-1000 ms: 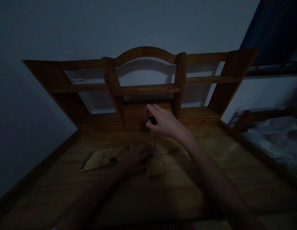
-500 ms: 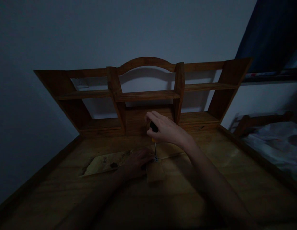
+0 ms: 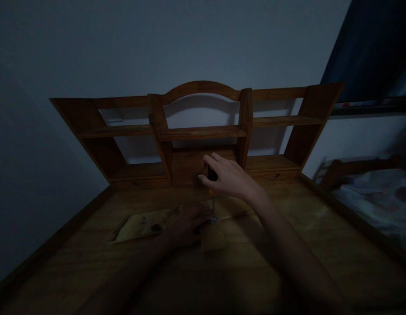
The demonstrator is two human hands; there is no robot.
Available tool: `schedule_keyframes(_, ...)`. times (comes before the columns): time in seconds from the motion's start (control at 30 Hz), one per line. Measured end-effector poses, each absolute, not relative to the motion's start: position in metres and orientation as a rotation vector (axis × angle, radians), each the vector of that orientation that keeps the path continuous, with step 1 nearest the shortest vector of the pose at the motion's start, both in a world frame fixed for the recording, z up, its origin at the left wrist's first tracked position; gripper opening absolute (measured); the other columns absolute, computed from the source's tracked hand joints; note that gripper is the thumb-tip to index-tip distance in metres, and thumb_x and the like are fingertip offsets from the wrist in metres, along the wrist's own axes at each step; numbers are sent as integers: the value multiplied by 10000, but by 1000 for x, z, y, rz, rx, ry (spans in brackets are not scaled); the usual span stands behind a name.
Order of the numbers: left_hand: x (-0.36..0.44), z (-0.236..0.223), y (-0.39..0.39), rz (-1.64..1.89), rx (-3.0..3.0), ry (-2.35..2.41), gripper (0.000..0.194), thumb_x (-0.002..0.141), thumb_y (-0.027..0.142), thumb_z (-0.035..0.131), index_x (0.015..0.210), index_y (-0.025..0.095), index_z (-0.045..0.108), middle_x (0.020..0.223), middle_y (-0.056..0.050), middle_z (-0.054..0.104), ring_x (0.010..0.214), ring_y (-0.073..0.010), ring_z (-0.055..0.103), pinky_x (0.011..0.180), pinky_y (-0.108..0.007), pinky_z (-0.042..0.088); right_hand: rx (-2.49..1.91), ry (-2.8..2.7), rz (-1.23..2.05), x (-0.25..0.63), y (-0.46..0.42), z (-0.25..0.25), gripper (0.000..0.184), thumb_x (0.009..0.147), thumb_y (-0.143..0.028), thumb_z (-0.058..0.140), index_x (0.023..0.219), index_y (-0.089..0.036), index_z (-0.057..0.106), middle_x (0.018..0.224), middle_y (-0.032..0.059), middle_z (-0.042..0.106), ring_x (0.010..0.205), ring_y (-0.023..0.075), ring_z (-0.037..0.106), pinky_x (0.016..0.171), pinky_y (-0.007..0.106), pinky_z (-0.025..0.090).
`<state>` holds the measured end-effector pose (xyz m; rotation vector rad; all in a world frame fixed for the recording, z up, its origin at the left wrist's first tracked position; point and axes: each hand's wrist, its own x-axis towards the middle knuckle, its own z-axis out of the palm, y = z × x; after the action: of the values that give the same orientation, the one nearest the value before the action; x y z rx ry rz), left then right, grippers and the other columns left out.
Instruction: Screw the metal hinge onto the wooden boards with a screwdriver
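My right hand (image 3: 227, 177) is closed around the dark handle of a screwdriver (image 3: 213, 203), which stands almost upright with a yellow band below the grip. Its shaft comes down on a small metal fitting (image 3: 213, 220) at the far edge of a small wooden block (image 3: 213, 238). From the left, my left hand (image 3: 189, 221) presses its fingers against the block and fitting. Deep shadow hides part of those fingertips. The block rests on the wooden desktop (image 3: 255, 262).
Left of the block lies a pale, torn-looking patch (image 3: 142, 224) on the desktop. A wooden shelf unit (image 3: 203, 133) stands along the back by the wall. Raised edges (image 3: 347, 212) border the desk. At right is a bed with pale bedding (image 3: 379, 192).
My right thumb has stretched out leftward and the fingers have shifted round the screwdriver handle. The left hand holds its place, and the view has moved slightly.
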<state>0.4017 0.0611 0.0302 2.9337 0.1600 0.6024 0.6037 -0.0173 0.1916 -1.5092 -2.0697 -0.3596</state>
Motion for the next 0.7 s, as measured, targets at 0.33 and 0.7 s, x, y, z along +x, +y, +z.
schedule_keyframes(0.33, 401, 29, 61, 603, 2896, 126, 531, 835, 246, 624, 1348, 265, 487, 1360, -92, 511, 1265, -276, 459, 1041, -485, 410, -1457, -2095, -267, 601, -19, 195, 246, 849, -264, 488, 1092, -225, 489, 1109, 54, 558, 880, 192, 571, 763, 325, 400)
schedule_keyframes(0.7, 403, 30, 61, 603, 2857, 88, 563, 841, 240, 609, 1376, 287, 441, 1347, -93, 517, 1271, -277, 459, 1042, -491, 404, -1474, -2071, -253, 599, -17, 191, 242, 838, -244, 507, 1077, -233, 471, 1059, 45, 568, 879, 195, 565, 783, 327, 411)
